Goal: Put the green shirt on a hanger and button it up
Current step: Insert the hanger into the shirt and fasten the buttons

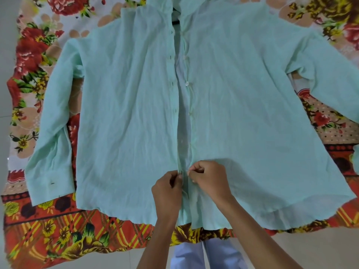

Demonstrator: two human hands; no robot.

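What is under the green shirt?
A flowery blanket lies under the green shirt. A dark hanger peeks out at the collar; the rest is covered.

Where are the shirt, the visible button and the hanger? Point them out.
shirt [126, 113]: head view, on its front panel.
button [187, 83]: head view, on its face.
hanger [175, 21]: head view, on the dark piece at the collar opening.

One green shirt, one floral blanket, two hands, one hanger.
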